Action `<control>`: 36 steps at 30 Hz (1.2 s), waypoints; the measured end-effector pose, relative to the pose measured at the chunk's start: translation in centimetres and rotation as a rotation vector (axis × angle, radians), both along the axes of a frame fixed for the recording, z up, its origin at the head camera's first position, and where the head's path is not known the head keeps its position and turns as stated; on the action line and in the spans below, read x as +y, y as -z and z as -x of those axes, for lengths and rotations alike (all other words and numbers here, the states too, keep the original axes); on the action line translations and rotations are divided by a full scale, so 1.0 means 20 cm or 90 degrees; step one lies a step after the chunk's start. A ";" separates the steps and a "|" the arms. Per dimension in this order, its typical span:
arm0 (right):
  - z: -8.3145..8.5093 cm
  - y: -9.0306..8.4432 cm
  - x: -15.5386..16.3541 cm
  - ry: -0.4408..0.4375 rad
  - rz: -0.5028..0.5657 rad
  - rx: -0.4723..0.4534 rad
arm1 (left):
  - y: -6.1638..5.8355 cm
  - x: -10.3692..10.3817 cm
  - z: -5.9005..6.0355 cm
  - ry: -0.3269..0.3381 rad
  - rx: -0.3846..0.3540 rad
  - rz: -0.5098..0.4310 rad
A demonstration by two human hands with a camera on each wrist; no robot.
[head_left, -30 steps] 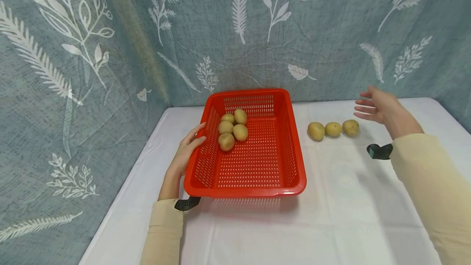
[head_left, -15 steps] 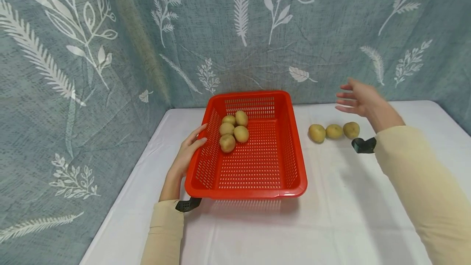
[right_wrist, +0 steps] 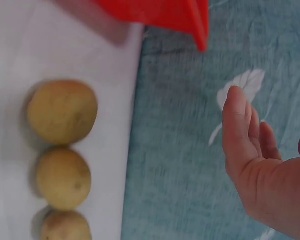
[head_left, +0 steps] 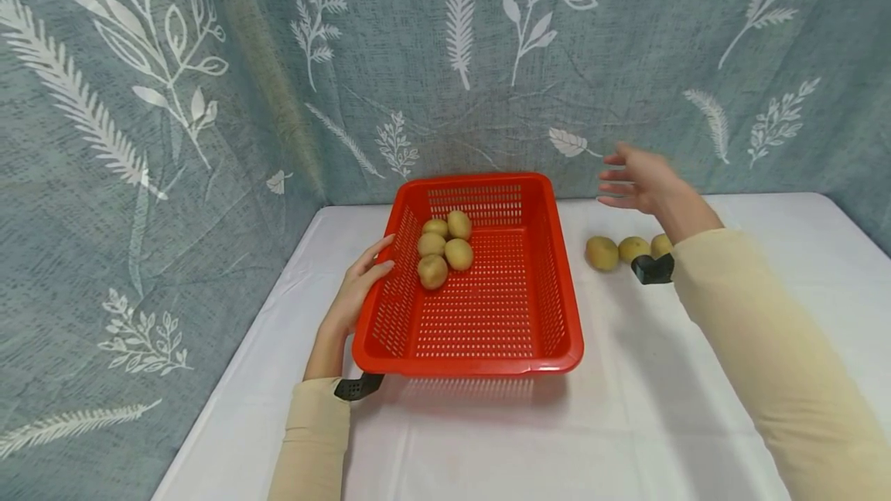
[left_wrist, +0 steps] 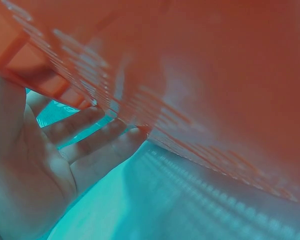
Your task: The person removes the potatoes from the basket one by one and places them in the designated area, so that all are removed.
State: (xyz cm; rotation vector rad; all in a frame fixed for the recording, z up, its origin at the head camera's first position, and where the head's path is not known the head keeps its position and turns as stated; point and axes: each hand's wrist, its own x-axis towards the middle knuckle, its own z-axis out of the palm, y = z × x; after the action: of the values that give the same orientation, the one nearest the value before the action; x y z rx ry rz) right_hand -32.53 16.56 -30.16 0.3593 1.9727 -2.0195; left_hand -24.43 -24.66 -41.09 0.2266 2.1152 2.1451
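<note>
A red perforated basket [head_left: 480,366] sits mid-table with several potatoes [head_left: 445,247] in its far left corner. My left hand [head_left: 367,278] rests flat against the basket's left wall; the left wrist view shows its straight fingers [left_wrist: 90,142] pressed on the red mesh [left_wrist: 215,90]. Three potatoes [head_left: 602,252] lie in a row on the white cloth right of the basket, the rightmost partly hidden by my wrist. My right hand [head_left: 629,176] hovers above and behind them, fingers spread, holding nothing. The right wrist view shows the potato row [right_wrist: 62,111] below the empty right hand [right_wrist: 250,145].
The white tablecloth [head_left: 626,408] stretches bare in front of and right of the basket. A blue leaf-print curtain [head_left: 209,99] closes off the back and left sides. The table's left edge runs close to my left sleeve [head_left: 309,439].
My right hand has travelled left and slightly farther back, from beyond the rightmost potato to above the leftmost one. The left hand and basket have stayed put.
</note>
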 end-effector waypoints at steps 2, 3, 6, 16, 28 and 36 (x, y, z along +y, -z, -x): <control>0.00 -0.01 -0.04 -0.001 0.003 0.000 | 0.00 0.00 0.00 -0.001 0.001 0.000; 0.00 -0.01 -0.06 -0.002 0.004 0.002 | 0.00 0.00 0.00 -0.002 0.003 0.001; 0.01 -0.02 -0.11 0.002 0.003 0.005 | 0.00 0.00 0.00 -0.004 0.006 0.003; 0.03 -0.03 -0.28 -0.004 0.007 0.000 | 0.00 0.01 -0.01 -0.006 0.003 0.000; 0.05 -0.01 -0.50 -0.061 0.037 0.008 | 0.00 0.00 0.00 0.000 0.007 -0.003; 0.05 0.03 -0.61 -0.073 0.055 0.011 | 0.01 0.00 0.00 0.000 0.006 -0.002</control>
State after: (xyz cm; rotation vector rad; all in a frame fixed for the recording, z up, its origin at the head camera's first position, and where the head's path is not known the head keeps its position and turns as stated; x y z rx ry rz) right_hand -33.49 4.30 -30.72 0.2050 1.8645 -2.0326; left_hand -24.51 -24.72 -41.21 0.2378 2.1182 2.1515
